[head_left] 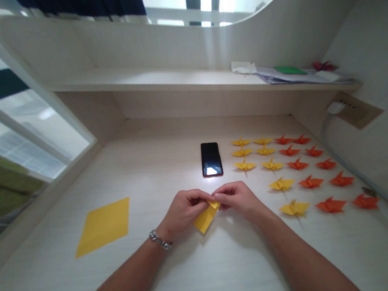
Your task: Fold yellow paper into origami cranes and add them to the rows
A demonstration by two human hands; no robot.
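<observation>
Head view shows, near the middle of the frame, the left hand [183,208] and right hand [237,199] pinching a folded yellow paper [206,216] between them, its point hanging down below the fingers. Farther up lies a black phone [211,159], with rows of paper cranes [298,171] to its right.

Your single camera rides on your head, looking forward and down along the desk [147,169] toward its far edge and the shelf [158,80] above. It sits close over the near edge, your left hand [183,209] and right hand [238,199] meeting mid-frame.
</observation>
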